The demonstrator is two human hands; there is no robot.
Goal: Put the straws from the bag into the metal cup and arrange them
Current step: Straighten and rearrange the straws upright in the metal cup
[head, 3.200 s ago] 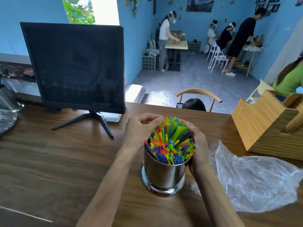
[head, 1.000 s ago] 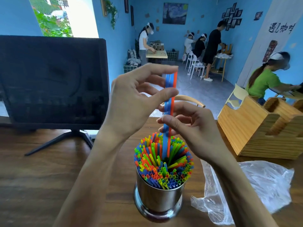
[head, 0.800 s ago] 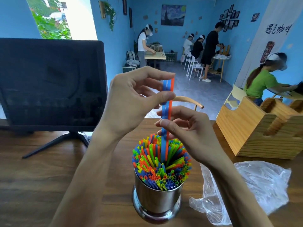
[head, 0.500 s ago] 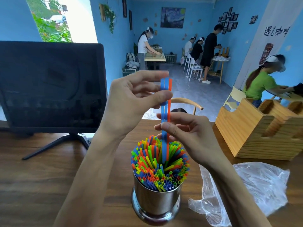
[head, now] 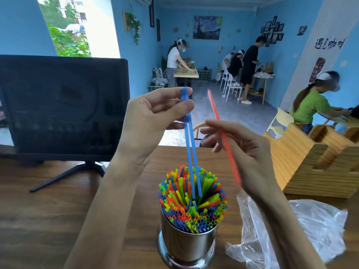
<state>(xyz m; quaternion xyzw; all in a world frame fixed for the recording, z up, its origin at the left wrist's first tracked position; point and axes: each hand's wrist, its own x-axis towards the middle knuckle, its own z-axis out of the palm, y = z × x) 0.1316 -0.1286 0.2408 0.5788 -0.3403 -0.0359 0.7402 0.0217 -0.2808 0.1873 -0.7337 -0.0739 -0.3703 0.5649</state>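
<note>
**Holding three straws above a packed cup**

Standing upright near the front edge of the wooden table, the metal cup is crammed with straws in green, yellow, orange, red and blue, their open ends fanning out above the rim. Just to its right lies the crumpled clear plastic bag, flat on the wood; I can see no straws in it.

Above the cup, my left hand pinches two blue straws between thumb and fingers near their top ends. They hang almost vertical, side by side, their lower ends dipping among the bunch in the cup. My right hand, beside it and apart from it, grips a single red-orange straw with curled fingers; that straw slants from upper left to lower right and is clear of the cup, its lower part blurred.

Further out, a light wooden holder with slots sits at the right of the table, and a dark monitor on a stand is at the left. Beyond the table, people work in a blue-walled room.
</note>
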